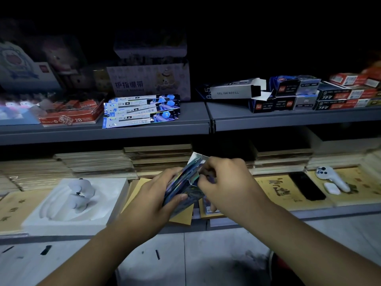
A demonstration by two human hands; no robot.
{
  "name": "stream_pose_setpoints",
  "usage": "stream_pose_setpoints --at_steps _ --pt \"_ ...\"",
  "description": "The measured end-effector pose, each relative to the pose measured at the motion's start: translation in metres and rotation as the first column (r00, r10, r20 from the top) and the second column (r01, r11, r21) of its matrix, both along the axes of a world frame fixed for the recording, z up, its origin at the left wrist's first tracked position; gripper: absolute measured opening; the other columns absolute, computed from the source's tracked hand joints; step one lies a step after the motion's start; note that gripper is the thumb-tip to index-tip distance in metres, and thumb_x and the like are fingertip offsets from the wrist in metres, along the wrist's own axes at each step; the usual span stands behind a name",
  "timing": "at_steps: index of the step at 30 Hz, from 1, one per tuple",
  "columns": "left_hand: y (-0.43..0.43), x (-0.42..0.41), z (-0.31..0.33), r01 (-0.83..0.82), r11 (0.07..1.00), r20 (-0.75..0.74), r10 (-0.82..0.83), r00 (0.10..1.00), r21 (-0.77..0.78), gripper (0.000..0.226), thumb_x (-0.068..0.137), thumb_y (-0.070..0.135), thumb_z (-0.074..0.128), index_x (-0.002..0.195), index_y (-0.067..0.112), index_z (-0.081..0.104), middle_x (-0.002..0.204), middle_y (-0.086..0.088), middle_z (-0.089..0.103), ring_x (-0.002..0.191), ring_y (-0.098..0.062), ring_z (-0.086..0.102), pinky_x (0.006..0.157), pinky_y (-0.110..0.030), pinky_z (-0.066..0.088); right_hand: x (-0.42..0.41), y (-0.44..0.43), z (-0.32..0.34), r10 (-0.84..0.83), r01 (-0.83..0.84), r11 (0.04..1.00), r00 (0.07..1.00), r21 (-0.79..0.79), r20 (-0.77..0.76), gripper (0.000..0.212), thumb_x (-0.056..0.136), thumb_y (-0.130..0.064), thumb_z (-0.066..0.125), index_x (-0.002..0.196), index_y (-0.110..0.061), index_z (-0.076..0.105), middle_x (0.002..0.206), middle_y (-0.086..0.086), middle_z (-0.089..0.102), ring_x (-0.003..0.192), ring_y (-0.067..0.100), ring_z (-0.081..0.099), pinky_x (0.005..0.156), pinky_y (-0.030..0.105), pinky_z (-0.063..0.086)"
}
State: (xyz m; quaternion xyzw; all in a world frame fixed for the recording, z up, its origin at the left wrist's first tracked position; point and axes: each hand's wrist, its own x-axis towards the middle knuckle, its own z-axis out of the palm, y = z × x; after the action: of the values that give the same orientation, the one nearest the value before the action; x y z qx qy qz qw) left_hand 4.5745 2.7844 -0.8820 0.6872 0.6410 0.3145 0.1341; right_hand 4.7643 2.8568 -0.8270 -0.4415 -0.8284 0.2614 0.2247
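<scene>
- The left hand point(152, 195) is in the middle of the frame. Its fingers point(172, 174) are curled round a bundle of packets point(181, 184), and its thumb point(179, 196) presses on the front.
- The packets are flat, thin and shiny, blue with rainbow glints. The writing on them is too blurry to read.
- A pale card flap point(195, 158) sticks up at the top of the bundle.
- The right hand point(224, 178) is just to the right of the bundle. Its fingers point(206, 182) are bent and pinch the bundle's right edge, just under the flap.
- The bundle is in the air, above the yellow paper books point(274, 188) on the lower shelf.
- More shiny blue packets point(142, 110) lie in a pile on the grey upper shelf point(195, 114), above the hands.
- To the right of that pile lies a grey box point(233, 90) with one end open. It says "GEL INK REFILL".
- Dark and red little boxes point(288, 93) are stacked at the upper right.
- A red box point(72, 116) at the left says "2B".
- Behind the pile is a pale box point(148, 81) with a bear picture. It says "护指绷带".
- A white moulded tray point(82, 205) sits at the lower left.
- A white handle-shaped thing point(332, 178) and a flat black thing point(307, 185) lie at the right.
</scene>
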Motion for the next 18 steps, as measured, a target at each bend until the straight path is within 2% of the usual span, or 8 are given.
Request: stream_pose_setpoints --at_steps 3,5,9,12,14,18 --pt "0.0001 -0.0004 -0.0003 -0.004 1.0 0.0 0.004 1.0 -0.01 0.048 0.094 0.036 0.065 0.138 0.042 0.045 0.121 0.024 0.06 0.113 0.001 0.056 0.085 -0.005 0.04 0.0008 -0.0022 0.0003 0.044 -0.043 0.996 0.999 -0.079 0.018 0.014 0.096 -0.02 0.053 0.091 -0.019 0.066 0.076 0.007 0.067 0.047 0.019 0.069 0.053 0.042 0.06" --pt "-0.0003 -0.0002 -0.0001 0.006 1.0 -0.007 -0.006 1.0 -0.004 0.048 0.095 0.035 0.065 0.138 0.042 0.046 0.122 0.025 0.059 0.114 0.0 0.056 0.087 -0.006 0.04 -0.0001 -0.0034 -0.0017 0.071 -0.071 0.98 0.997 -0.188 -0.006 0.02 0.097 -0.016 0.048 0.096 -0.018 0.068 0.073 0.014 0.07 0.045 0.021 0.07 0.046 0.041 0.06" --pt "-0.002 0.0008 0.002 0.019 1.0 -0.004 -0.019 1.0 0.021 0.048 0.095 0.031 0.066 0.139 0.039 0.047 0.124 0.025 0.059 0.116 0.001 0.055 0.089 -0.004 0.038 -0.0028 -0.0025 -0.0067 0.115 -0.131 0.902 0.991 -0.412 -0.062 0.028 0.097 -0.015 0.044 0.118 -0.02 0.062 0.087 0.018 0.076 0.055 0.032 0.073 0.048 0.037 0.056" --pt "-0.0034 0.0018 0.0043 0.037 0.998 -0.011 -0.037 0.999 0.044 0.048 0.096 0.031 0.065 0.139 0.037 0.048 0.125 0.027 0.058 0.116 0.004 0.054 0.091 -0.005 0.038 -0.0043 -0.0058 -0.0067 0.193 -0.196 0.866 0.98 -0.46 -0.055 0.031 0.096 -0.015 0.045 0.123 -0.029 0.051 0.105 0.019 0.074 0.054 0.033 0.072 0.05 0.038 0.055" --pt "-0.0041 0.0013 0.0041 0.046 0.997 -0.025 -0.045 0.999 0.06 0.048 0.096 0.028 0.066 0.139 0.037 0.048 0.124 0.029 0.057 0.116 0.007 0.053 0.09 -0.005 0.037 -0.0039 -0.0087 -0.0058 0.227 -0.217 0.863 0.973 -0.457 -0.034 0.029 0.096 -0.015 0.047 0.12 -0.031 0.045 0.117 0.011 0.069 0.05 0.028 0.07 0.049 0.037 0.056" --pt "-0.0061 -0.0003 0.0025 0.076 0.996 -0.039 -0.074 0.996 0.054 0.048 0.096 0.025 0.067 0.139 0.037 0.048 0.124 0.029 0.056 0.115 0.006 0.053 0.092 -0.007 0.037 -0.0028 -0.0099 -0.0025 0.325 -0.281 0.837 0.946 -0.469 0.013 0.031 0.097 -0.016 0.05 0.123 -0.031 0.041 0.102 0.003 0.067 0.053 0.024 0.069 0.049 0.033 0.055"
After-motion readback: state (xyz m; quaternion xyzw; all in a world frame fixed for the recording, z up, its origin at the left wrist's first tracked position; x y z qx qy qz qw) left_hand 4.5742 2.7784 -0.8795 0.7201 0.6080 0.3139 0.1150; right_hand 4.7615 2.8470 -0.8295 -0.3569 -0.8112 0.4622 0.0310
